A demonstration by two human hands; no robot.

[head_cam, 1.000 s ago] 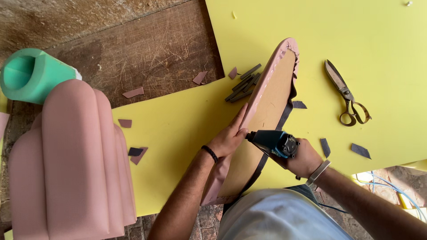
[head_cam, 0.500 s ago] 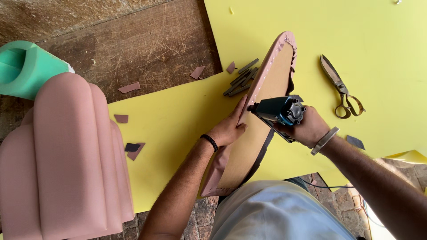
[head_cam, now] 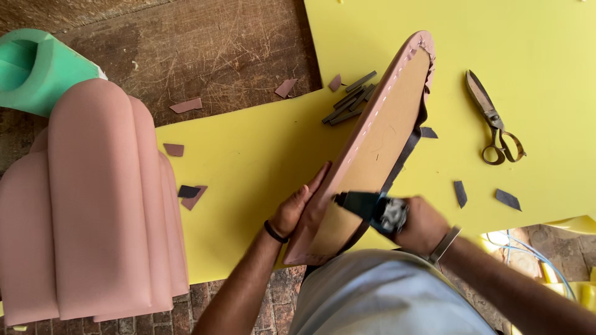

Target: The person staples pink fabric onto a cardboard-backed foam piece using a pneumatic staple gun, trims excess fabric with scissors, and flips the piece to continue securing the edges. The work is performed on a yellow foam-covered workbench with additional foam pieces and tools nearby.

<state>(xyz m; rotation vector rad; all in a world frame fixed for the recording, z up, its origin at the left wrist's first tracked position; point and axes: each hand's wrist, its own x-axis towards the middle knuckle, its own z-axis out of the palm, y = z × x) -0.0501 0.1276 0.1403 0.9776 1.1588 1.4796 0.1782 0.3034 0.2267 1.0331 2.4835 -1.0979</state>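
Your right hand is closed round the staple gun, nose on the panel's board back. Your left hand lies flat-fingered along the pink upholstered panel, tilted on the yellow foam sheet. Keep the fabric taut and the gun square.

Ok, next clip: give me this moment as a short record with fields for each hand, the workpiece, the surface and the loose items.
left hand: left hand flat against the pink edge of the panel
right hand: right hand gripping a dark staple gun, its nose on the panel's board face
workpiece: long rounded panel, brown board with pink covering wrapped over the rim, tilted on edge
surface: yellow foam sheet over a wooden table
loose items: scissors, dark strips, scattered scraps
nearby: pink ribbed cushion, green foam roll
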